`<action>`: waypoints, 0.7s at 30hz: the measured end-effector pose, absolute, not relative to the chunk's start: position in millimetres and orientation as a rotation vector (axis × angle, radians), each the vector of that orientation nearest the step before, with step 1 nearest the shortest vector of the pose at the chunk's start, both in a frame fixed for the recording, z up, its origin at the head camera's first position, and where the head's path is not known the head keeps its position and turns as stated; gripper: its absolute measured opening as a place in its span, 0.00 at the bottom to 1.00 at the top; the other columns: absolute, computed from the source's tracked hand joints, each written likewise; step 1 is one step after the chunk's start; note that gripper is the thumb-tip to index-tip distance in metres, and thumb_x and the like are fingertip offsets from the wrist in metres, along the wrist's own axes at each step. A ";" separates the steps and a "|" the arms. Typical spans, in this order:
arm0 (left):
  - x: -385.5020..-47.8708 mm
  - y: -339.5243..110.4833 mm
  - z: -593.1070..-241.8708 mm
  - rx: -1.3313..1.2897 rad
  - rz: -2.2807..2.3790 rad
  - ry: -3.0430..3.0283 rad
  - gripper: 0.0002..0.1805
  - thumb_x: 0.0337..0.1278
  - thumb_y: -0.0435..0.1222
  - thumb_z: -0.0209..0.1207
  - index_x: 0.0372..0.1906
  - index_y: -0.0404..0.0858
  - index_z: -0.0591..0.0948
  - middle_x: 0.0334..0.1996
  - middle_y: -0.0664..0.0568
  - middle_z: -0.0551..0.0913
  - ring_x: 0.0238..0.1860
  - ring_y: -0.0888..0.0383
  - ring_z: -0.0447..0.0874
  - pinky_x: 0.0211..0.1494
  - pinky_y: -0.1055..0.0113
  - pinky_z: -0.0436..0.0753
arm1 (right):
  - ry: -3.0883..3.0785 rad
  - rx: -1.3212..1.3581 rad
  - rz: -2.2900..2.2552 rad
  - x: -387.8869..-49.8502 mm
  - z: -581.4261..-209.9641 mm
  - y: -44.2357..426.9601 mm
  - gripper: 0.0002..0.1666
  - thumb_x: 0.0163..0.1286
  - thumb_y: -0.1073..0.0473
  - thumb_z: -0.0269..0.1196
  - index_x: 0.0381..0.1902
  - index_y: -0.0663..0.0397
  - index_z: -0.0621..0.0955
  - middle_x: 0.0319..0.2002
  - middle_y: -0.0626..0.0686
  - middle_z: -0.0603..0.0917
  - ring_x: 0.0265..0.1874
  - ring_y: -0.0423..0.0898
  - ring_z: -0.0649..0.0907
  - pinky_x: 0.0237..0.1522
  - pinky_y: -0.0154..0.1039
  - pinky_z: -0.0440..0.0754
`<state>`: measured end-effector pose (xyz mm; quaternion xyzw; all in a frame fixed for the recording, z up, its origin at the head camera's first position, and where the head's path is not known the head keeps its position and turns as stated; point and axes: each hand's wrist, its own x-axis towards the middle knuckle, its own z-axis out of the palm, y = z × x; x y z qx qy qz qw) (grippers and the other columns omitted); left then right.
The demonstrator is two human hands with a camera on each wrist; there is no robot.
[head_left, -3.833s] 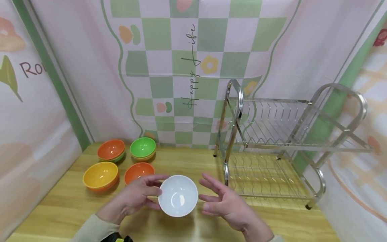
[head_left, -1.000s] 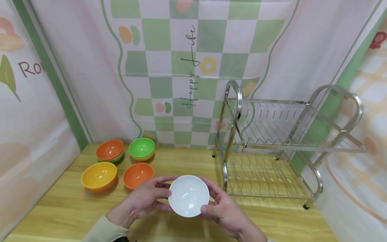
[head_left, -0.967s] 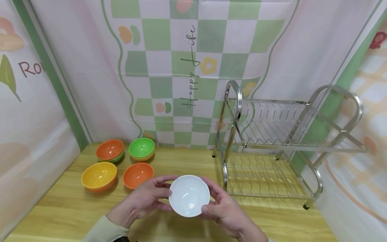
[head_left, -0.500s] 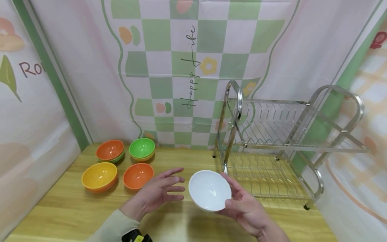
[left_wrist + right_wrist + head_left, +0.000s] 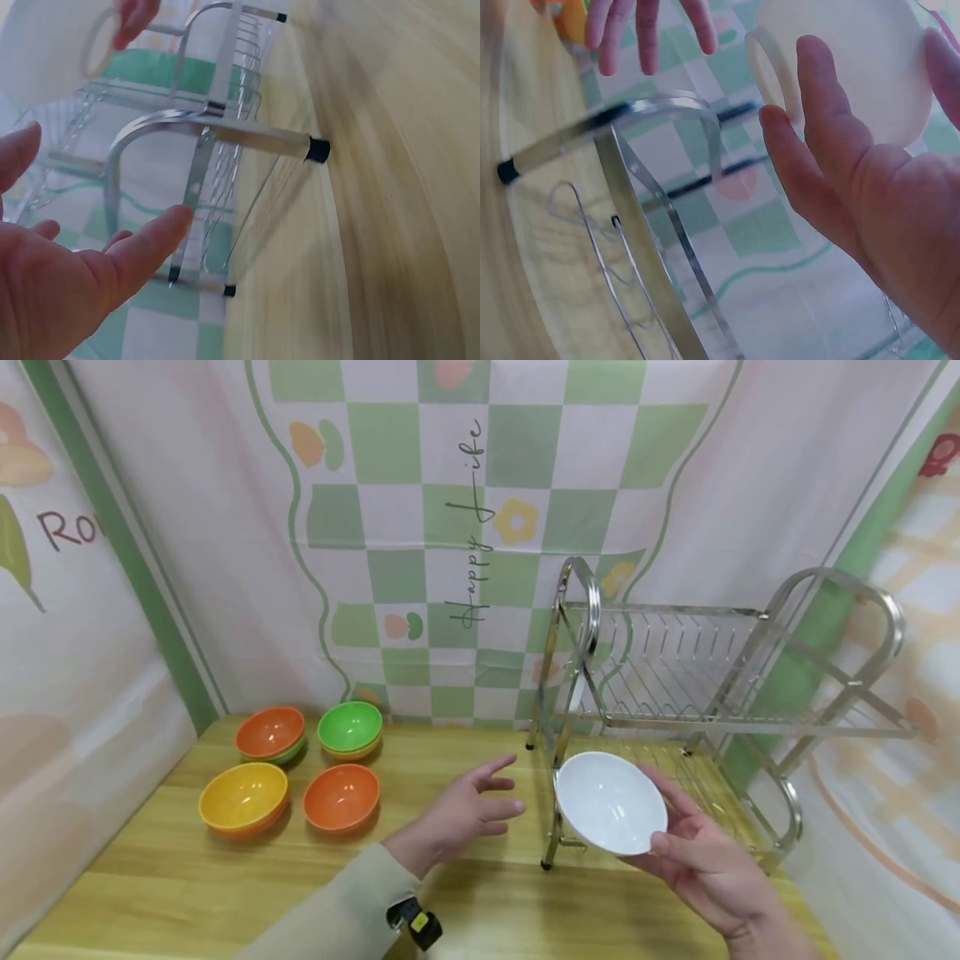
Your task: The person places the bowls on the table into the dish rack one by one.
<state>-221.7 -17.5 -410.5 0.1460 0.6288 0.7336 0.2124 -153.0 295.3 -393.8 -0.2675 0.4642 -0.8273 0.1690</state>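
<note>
The right hand (image 5: pixel 708 864) alone now grips the white bowl (image 5: pixel 611 802), thumb at its rim; the left hand (image 5: pixel 468 814) has let go, fingers spread, touching nothing. The bowl, tilted, has shifted right, before the rack's (image 5: pixel 675 723) left end, so I'd judge the carrying rests on one hand. Bare table (image 5: pixel 525 910) lies near; posts and shelf edges crowd beyond. Coloured bowls (image 5: pixel 247 797) sit far left.

The table (image 5: pixel 187 889) bears bowls (image 5: pixel 341 797) and a rack (image 5: pixel 697 725).
</note>
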 end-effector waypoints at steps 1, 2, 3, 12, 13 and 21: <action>-223.2 -12.2 -411.4 0.400 2.039 1.742 0.41 0.58 0.30 0.68 0.75 0.52 0.65 0.65 0.38 0.69 0.53 0.44 0.81 0.58 0.44 0.79 | 1.309 -0.766 -2.361 -153.6 -393.3 298.8 0.45 0.73 0.81 0.43 0.80 0.43 0.52 0.73 0.47 0.60 0.67 0.55 0.68 0.64 0.56 0.72; -224.7 -7.1 -412.2 0.393 2.039 1.739 0.42 0.58 0.30 0.68 0.75 0.52 0.65 0.64 0.39 0.70 0.52 0.44 0.82 0.57 0.45 0.80 | 1.298 -0.773 -2.367 -154.3 -392.8 302.1 0.45 0.73 0.81 0.42 0.80 0.44 0.52 0.73 0.47 0.59 0.67 0.55 0.68 0.64 0.56 0.71; -225.8 -2.2 -412.8 0.384 2.040 1.734 0.42 0.58 0.30 0.68 0.75 0.53 0.65 0.63 0.39 0.71 0.52 0.44 0.82 0.57 0.45 0.80 | 1.289 -0.776 -2.374 -155.0 -392.3 305.1 0.45 0.73 0.82 0.42 0.80 0.44 0.52 0.73 0.47 0.60 0.67 0.54 0.68 0.64 0.55 0.72; -224.4 29.9 -412.0 0.383 2.051 1.714 0.43 0.57 0.24 0.66 0.75 0.51 0.65 0.48 0.43 0.79 0.43 0.49 0.85 0.51 0.51 0.85 | 1.139 -0.759 -2.431 -160.9 -393.3 318.8 0.45 0.71 0.84 0.34 0.80 0.46 0.55 0.71 0.51 0.64 0.65 0.56 0.70 0.63 0.54 0.73; -224.2 32.1 -412.4 0.388 2.056 1.723 0.43 0.57 0.23 0.65 0.75 0.52 0.66 0.47 0.44 0.79 0.41 0.50 0.85 0.50 0.51 0.85 | 1.130 -0.756 -2.435 -161.5 -393.9 319.4 0.45 0.71 0.84 0.34 0.80 0.46 0.55 0.70 0.52 0.65 0.65 0.57 0.71 0.63 0.54 0.73; -229.1 45.4 -420.1 0.423 2.080 1.885 0.46 0.56 0.20 0.64 0.76 0.56 0.65 0.40 0.43 0.82 0.34 0.53 0.84 0.41 0.57 0.87 | 1.291 -0.746 -2.431 -169.0 -397.3 324.0 0.44 0.73 0.82 0.38 0.80 0.44 0.53 0.69 0.50 0.67 0.63 0.55 0.74 0.61 0.53 0.76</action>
